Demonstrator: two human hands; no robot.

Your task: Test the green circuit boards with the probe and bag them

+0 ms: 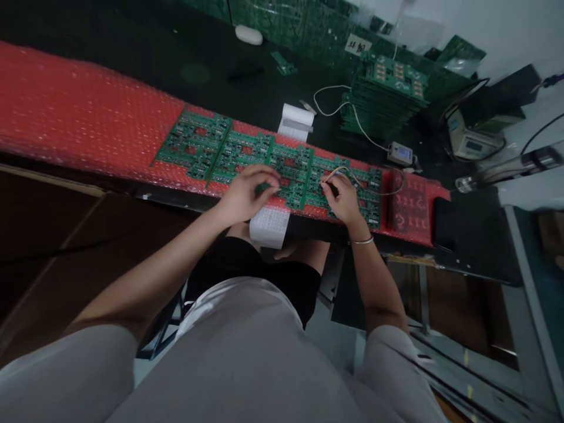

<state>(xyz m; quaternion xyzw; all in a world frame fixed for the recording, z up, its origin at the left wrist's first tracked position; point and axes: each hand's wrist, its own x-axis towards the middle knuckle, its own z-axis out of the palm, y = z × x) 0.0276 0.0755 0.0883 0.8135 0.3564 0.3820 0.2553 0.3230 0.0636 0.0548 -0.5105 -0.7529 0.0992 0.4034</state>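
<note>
My right hand (343, 198) is closed in a pinch on the end of a thin multicoloured wire lead (338, 169), over a green circuit board (369, 179) on the right of a row. The lead's tip is hidden by my fingers. My left hand (249, 192) hovers at the row's near side, its thumb and fingertips brought together beside a middle circuit board (291, 170). Anything between those fingertips is too small to make out. Several populated boards, such as this circuit board (194, 141), lie side by side on red bubble wrap (110, 111).
A white printed paper strip (269, 228) runs under the boards and hangs over the table edge. Behind stands a tall stack of boards (383, 100). A small display box (400, 154) with a white cable, a black phone-like slab (443, 223) and a white case (249, 35) lie around.
</note>
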